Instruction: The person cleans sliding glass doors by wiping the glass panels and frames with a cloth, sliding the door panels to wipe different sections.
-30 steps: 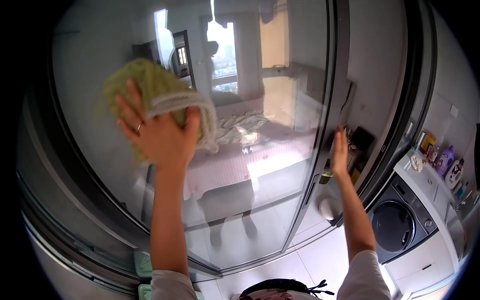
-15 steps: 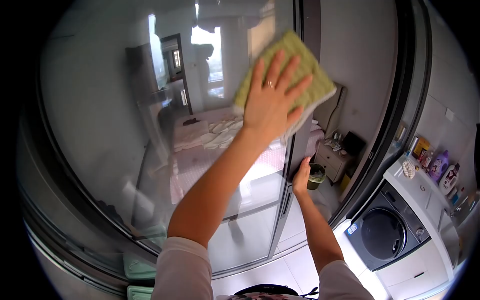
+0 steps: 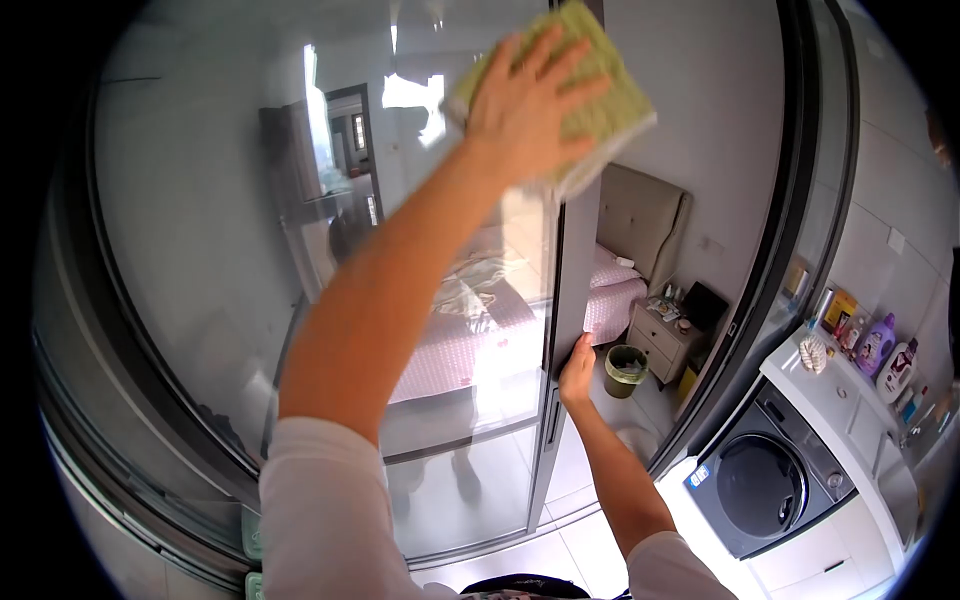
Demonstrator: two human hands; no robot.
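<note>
My left hand point(image 3: 530, 105) is raised high with its fingers spread, holding a folded green cloth point(image 3: 615, 85) flat against the glass sliding door point(image 3: 200, 250). The cloth's pale edge hangs below the palm, and its upper corner overlaps the door's dark upright frame point(image 3: 573, 260). Lower down, my right hand point(image 3: 576, 372) grips the edge of that frame, just above the recessed handle point(image 3: 553, 418). Some of its fingers are hidden by the frame. Reflections of windows show across the pane.
Through the opening I see a bed point(image 3: 615, 300), a nightstand point(image 3: 660, 335) and a lined trash bin point(image 3: 625, 370). To the right stands a washing machine point(image 3: 760, 485) beneath a white counter point(image 3: 800, 380) with several bottles point(image 3: 875, 345). Floor tracks run below.
My left hand and the green cloth have moved upward on the glass. The door's edge and my right hand appear slightly further left as the view shifts.
</note>
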